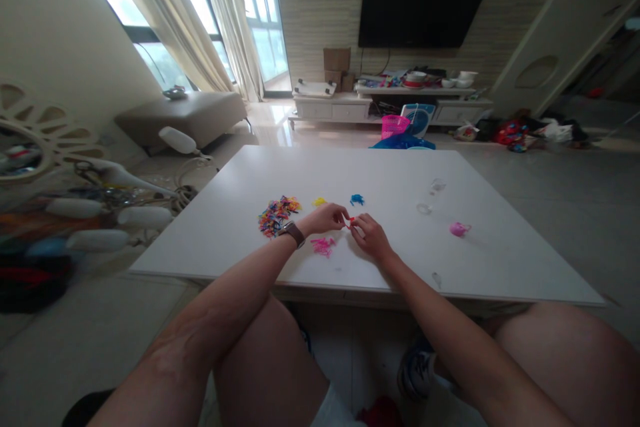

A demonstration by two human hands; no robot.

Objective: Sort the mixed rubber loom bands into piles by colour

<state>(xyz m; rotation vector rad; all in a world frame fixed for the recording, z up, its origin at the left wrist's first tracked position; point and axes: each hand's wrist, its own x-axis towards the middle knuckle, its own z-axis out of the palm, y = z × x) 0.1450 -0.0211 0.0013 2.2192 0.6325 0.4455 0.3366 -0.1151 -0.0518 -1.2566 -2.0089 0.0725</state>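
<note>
Over the middle of the white table (400, 173), my left hand (329, 216) and my right hand (369, 235) meet almost fingertip to fingertip. Small red pieces (351, 219) show between them, too small to make out in detail. My right thumb and fingers pinch at the red; my left fingers are also closed, and what they hold is hidden. Beside my left wrist lies a mixed pile of small colourful pieces (275, 216). Around my hands sit little heaps: pink pieces (323, 246), blue pieces (357, 199) and yellow pieces (319, 201), the yellow partly behind my left hand.
On the table's right side are a small pink object with a loop (459, 229), clear round items (424, 209) and a small clear piece (437, 278) near the front edge. Beyond the far edge stands a pink basket (395, 126). A white-padded stand (145, 216) is on the left.
</note>
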